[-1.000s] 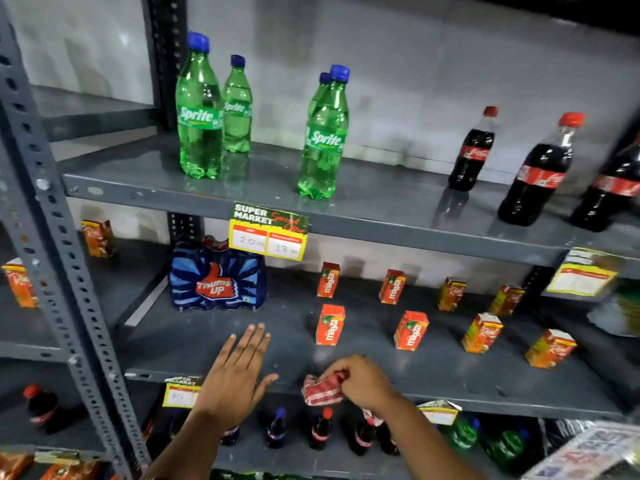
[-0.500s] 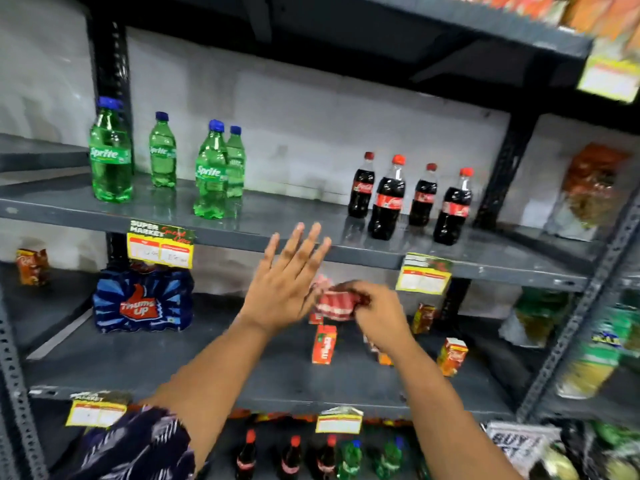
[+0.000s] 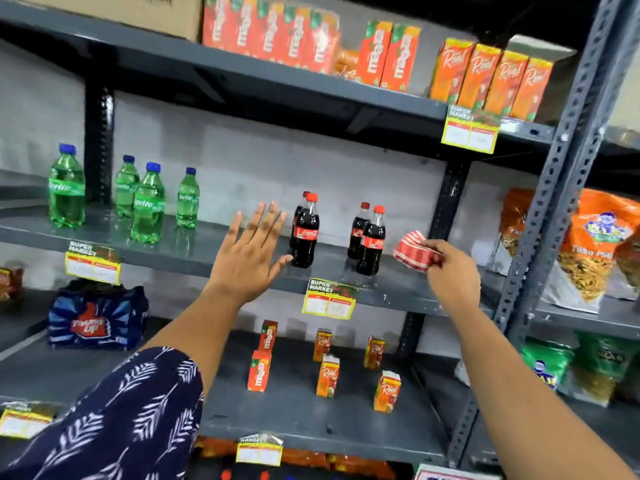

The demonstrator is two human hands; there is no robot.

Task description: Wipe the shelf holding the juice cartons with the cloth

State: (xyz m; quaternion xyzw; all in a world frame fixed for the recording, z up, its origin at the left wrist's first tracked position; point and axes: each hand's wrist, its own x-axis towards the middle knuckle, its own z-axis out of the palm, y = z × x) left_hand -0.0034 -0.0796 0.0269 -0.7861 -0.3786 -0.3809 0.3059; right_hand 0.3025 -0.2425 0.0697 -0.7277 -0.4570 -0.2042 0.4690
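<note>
1. Change: a second ago both hands were low at the front edge of the small-carton shelf, cloth touching it; now both are raised to the cola shelf one level up, and the view has tilted up to show a top shelf of big cartons. My read – the wipe target is shifting upward, or the lower wipe is done.
2. Sprite bottles (image 3: 149, 202) stand at the left end of the middle shelf (image 3: 207, 261); "SUPER MARKET" price tag (image 3: 92, 266) on its front edge. Thums Up pack (image 3: 95, 318) sits on the lower shelf, left.
3. Left hand (image 3: 247, 258) – open, fingers spread, holding nothing, thumb just beside the front Coca-Cola bottle (image 3: 305, 233).
4. Small Maaza and Real cartons (image 3: 327, 375) sit scattered mid lower shelf (image 3: 294, 420), untouched by either hand.
5. Right hand (image 3: 450, 275) pinches the red-and-white cloth (image 3: 414, 251), bunched, in the air near the right end of the middle shelf – not on any surface.
6. Top shelf (image 3: 311, 88): Maaza cartons (image 3: 270, 32), then Real cartons (image 3: 491, 77) at its right end.
</note>
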